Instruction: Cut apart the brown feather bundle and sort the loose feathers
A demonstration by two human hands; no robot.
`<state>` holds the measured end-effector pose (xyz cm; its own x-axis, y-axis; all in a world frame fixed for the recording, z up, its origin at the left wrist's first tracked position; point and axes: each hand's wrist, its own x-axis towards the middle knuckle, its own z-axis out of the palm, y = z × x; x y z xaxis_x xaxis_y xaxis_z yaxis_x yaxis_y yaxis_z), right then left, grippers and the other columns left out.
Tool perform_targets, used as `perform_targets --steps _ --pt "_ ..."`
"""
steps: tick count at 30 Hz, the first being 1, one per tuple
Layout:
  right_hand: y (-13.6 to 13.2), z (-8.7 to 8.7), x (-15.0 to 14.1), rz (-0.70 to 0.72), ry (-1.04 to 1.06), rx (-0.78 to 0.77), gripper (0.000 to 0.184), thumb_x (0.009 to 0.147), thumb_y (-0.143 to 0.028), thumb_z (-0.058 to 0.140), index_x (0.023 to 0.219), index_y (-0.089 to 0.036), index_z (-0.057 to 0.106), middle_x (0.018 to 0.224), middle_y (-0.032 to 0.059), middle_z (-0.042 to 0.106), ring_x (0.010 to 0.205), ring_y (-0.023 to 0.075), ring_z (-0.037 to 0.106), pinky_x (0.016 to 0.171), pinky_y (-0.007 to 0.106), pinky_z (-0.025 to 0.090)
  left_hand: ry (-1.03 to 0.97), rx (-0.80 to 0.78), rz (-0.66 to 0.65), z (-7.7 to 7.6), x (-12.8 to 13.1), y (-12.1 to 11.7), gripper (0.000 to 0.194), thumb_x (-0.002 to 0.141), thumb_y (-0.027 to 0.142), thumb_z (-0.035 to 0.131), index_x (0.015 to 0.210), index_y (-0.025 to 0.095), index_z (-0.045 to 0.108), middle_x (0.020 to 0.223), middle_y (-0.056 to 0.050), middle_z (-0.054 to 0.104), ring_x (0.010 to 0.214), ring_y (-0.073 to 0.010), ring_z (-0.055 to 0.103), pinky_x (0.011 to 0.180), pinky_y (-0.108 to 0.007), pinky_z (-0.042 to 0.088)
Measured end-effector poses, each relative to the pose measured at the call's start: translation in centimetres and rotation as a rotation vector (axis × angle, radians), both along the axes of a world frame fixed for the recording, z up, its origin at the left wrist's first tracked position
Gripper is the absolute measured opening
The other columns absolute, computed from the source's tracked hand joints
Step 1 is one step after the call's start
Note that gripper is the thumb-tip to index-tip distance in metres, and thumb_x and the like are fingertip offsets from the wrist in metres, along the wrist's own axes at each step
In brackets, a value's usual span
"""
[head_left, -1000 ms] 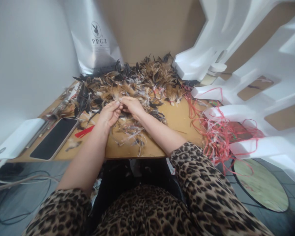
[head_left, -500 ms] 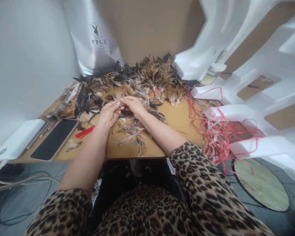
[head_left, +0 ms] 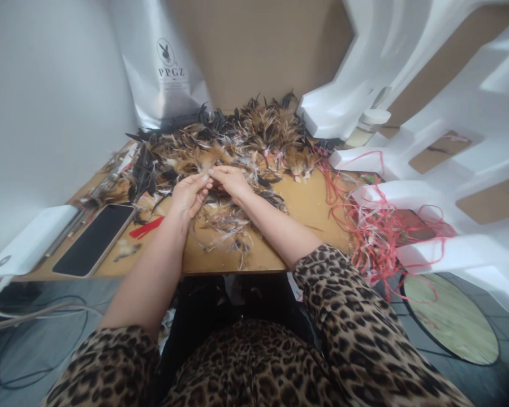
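Note:
My left hand [head_left: 190, 194] and my right hand [head_left: 231, 182] meet fingertip to fingertip over the table, both with fingers pinched. Between them they grip a small tuft of brown feathers [head_left: 204, 160], whose fluffy ends stand up past my fingertips. Its base is hidden by my fingers. Just behind lies a wide heap of brown and black feathers [head_left: 275, 127]. Loose pale feather scraps [head_left: 227, 223] are strewn on the table below my right hand. A red strip [head_left: 146, 228] lies beside my left wrist.
A phone [head_left: 95, 240] and a white power bank [head_left: 33, 240] with a cable lie at left. Tangled red and pink strings [head_left: 375, 226] drape over white foam pieces [head_left: 462, 254] at right. A lidded jar [head_left: 367, 127] and a silver bag [head_left: 165, 73] stand behind. A round stool [head_left: 453, 322] is below right.
Hardly anything differs. My fingertips have shifted very slightly while both hands stay pinched at the same spot.

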<state>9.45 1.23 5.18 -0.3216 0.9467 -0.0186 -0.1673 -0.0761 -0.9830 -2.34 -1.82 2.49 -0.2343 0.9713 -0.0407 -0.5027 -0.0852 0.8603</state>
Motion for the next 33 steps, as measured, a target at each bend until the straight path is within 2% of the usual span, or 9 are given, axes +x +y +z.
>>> perform_targets --steps 10,15,20,23,27,30,33 --pt "0.3 -0.7 -0.2 0.029 0.036 -0.001 0.006 0.075 -0.017 0.060 0.072 -0.013 0.063 0.055 -0.0059 0.057 0.051 0.0040 0.049 0.053 0.016 0.039 0.006 -0.033 -0.063 0.0 0.2 -0.2 0.008 0.066 0.006 0.072 0.074 0.006 0.068 0.065 -0.006 0.067 0.051 -0.0038 0.059 0.047 -0.007 0.046" --pt "0.8 -1.0 0.0 0.083 0.004 -0.011 0.009 0.076 -0.023 0.061 0.075 -0.015 0.065 0.055 -0.0054 0.057 0.052 0.0044 0.050 0.052 0.016 0.040 0.045 -0.013 -0.088 -0.2 0.0 -0.1 0.010 0.065 0.008 0.072 0.074 0.006 0.068 0.063 -0.006 0.067 0.049 -0.0040 0.058 0.045 -0.008 0.045" --pt "1.8 -0.2 1.5 0.077 0.019 -0.017 0.014 0.074 -0.026 0.065 0.084 -0.016 0.066 0.069 -0.0019 0.064 0.058 0.0056 0.057 0.049 0.015 0.037 0.068 -0.015 -0.056 -0.2 -0.1 -0.1 0.012 0.065 0.011 0.073 0.075 0.007 0.067 0.065 -0.006 0.067 0.048 -0.0040 0.057 0.042 -0.009 0.042" --pt "2.8 0.1 3.4 0.003 -0.008 0.048 0.017 0.072 -0.029 0.066 0.083 -0.016 0.066 0.071 -0.0015 0.065 0.058 0.0056 0.056 0.048 0.015 0.034 0.061 -0.039 -0.012 -0.2 -0.1 -0.1 0.011 0.066 0.012 0.073 0.073 0.008 0.065 0.066 -0.005 0.067 0.047 -0.0036 0.057 0.042 -0.008 0.042" --pt "3.8 -0.5 6.2 -0.139 -0.235 0.242 0.015 0.070 -0.026 0.064 0.075 -0.013 0.067 0.061 -0.0029 0.061 0.054 0.0059 0.051 0.056 0.018 0.039 0.037 -0.065 -0.002 0.0 0.1 -0.2 0.010 0.067 0.012 0.072 0.072 0.009 0.064 0.064 -0.004 0.067 0.046 -0.0034 0.056 0.041 -0.008 0.041" --pt "3.2 -0.9 7.4 -0.085 -0.555 0.448 0.013 0.069 -0.025 0.063 0.069 -0.013 0.067 0.065 -0.0001 0.065 0.063 0.0092 0.056 0.065 0.021 0.042 0.031 -0.076 -0.017 0.2 0.3 -0.3 0.009 0.067 0.011 0.071 0.072 0.008 0.065 0.063 -0.004 0.067 0.045 -0.0033 0.055 0.040 -0.009 0.041" --pt "1.7 -0.6 7.1 -0.005 -0.917 0.548 0.015 0.071 -0.027 0.060 0.070 -0.015 0.069 0.071 0.0030 0.068 0.070 0.0138 0.060 0.069 0.024 0.043 0.045 -0.084 -0.021 0.1 0.4 -0.3 0.011 0.066 0.013 0.072 0.073 0.008 0.065 0.065 -0.005 0.068 0.046 -0.0032 0.056 0.041 -0.009 0.041"
